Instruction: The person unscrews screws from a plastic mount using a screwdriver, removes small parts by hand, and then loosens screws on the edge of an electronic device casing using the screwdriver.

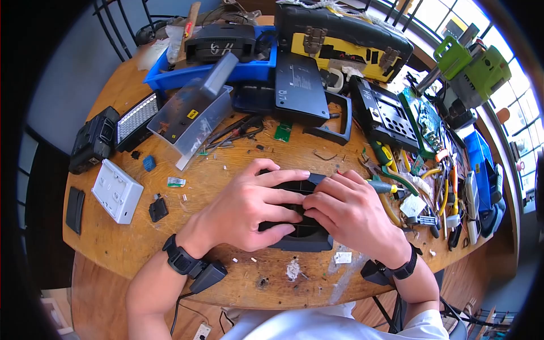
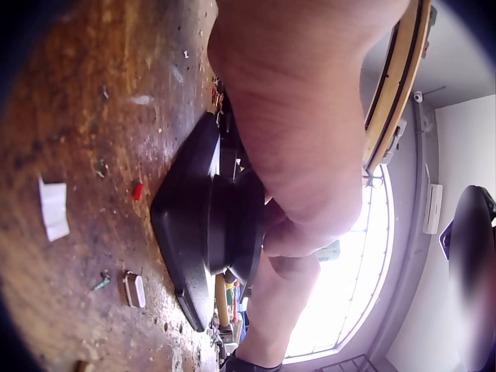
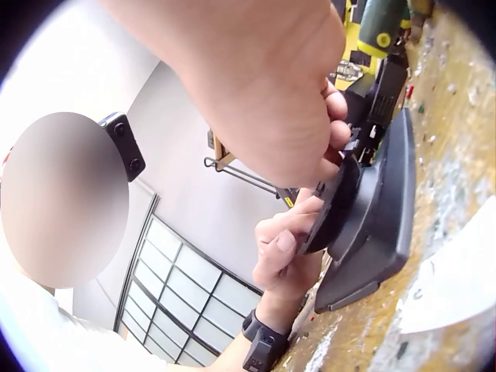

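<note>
A black housing (image 1: 306,244) with a wide base lies on the wooden table between both hands. Both wrist views show a round raised part on the base, in the left wrist view (image 2: 236,225) and the right wrist view (image 3: 341,205). My left hand (image 1: 249,204) reaches over its left side, fingers spread and bent across the top; the right wrist view shows its thumb and fingers (image 3: 283,244) gripping the round part's edge. With curled fingers, my right hand (image 1: 351,209) holds the upper right part, fingertips close to the left ones. What lies under the fingertips is hidden.
Left of the hands are a white box (image 1: 117,191) and a clear plastic bin (image 1: 190,116). Behind stand a blue tray (image 1: 170,79) and a black-and-yellow toolbox (image 1: 343,42). Screwdrivers, pliers and circuit boards crowd the right. Small scraps (image 1: 343,258) lie near the front edge.
</note>
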{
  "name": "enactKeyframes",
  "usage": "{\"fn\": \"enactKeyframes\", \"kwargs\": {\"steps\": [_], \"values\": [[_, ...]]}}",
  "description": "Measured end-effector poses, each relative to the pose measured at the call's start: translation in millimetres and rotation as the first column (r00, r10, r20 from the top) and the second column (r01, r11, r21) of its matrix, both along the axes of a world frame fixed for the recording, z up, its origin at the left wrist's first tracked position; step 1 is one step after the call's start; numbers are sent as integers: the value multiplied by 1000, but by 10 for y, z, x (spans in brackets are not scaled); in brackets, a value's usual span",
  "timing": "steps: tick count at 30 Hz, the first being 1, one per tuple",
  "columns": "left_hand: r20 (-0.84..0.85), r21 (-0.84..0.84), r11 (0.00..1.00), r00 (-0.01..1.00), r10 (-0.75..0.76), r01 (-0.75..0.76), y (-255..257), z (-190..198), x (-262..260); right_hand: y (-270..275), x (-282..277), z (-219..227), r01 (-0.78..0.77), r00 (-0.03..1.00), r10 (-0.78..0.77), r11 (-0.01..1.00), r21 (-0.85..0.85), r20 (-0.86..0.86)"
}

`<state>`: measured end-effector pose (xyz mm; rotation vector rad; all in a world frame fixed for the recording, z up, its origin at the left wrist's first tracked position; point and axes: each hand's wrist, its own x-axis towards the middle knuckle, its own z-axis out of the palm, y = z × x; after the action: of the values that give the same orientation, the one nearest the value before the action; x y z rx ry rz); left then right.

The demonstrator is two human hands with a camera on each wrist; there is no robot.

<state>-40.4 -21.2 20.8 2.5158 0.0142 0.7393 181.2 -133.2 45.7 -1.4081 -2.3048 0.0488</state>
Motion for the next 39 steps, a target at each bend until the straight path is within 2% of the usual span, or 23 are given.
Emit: {"fn": "enactKeyframes", "kwargs": {"steps": [2, 4, 9, 12, 19, 21, 27, 39], "values": [[-10, -6, 1000, 1000, 19, -19, -10, -6, 14, 15, -5, -61, -55, 993, 59, 998, 39, -105], [-21, -5, 999, 999, 38, -38, -7, -7, 33, -4, 26, -42, -36, 992, 34, 999, -16, -119], [-23, -6, 997, 997, 71, -71, -13, 10, 44, -9, 165, -75, -167, 966, 165, 986, 5, -200], [-41, -11, 997, 996, 77, -77, -9, 29, 41, -29, 177, -13, -184, 970, 179, 983, -13, -166], [-66, -8, 998, 996, 65, -66, -2, 42, 59, -53, 187, -32, -166, 973, 166, 986, 14, -161], [-51, 8, 998, 997, 62, -62, 1, 33, 60, -38, 181, -91, -150, 961, 147, 989, 5, -234], [-24, 32, 998, 999, 49, -48, -1, 49, 34, -20, 135, -211, -90, 972, 100, 994, 58, -213], [-43, 3, 1000, 999, -6, 6, 30, 47, 13, -38, 46, -211, 0, 977, 11, 999, 53, -214]]}}
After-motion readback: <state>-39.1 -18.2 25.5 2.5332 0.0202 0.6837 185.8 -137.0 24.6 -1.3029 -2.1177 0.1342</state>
